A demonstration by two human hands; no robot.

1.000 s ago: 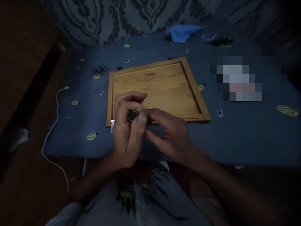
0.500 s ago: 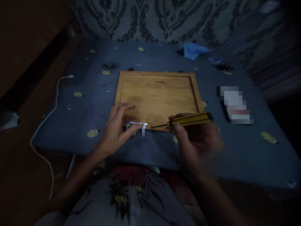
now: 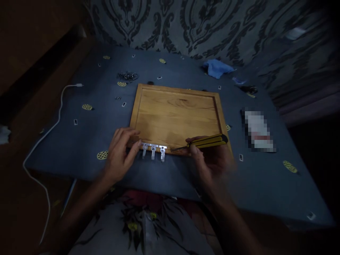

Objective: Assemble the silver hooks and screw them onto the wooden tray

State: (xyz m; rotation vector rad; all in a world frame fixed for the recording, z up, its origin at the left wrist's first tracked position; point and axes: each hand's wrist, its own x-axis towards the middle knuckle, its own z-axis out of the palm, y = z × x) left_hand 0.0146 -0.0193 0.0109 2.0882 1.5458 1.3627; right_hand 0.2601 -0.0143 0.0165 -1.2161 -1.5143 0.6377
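At the near rim of the wooden board (image 3: 176, 113), on a blue-covered desk (image 3: 79, 141), a person steadies a three-hook metal strip (image 3: 153, 148); the left hand (image 3: 120, 150) lies loosely open, fingertips touching the strip's left end; the right hand (image 3: 212, 161) is closed around a yellow-and-black screwdriver (image 3: 207, 141), its dark tip pointing left, just beside the strip's right end. A second ago both hands were bunched over a small part, no tool in sight; since then the strip has been laid along the rim, hooks hanging over the near edge, and the left fingers have slid off its top; the work looks to have passed from handling the strip to bringing the tool to it. A white cable (image 3: 53, 124) trails off the left side; a blue cloth (image 3: 217, 67) lies far right.
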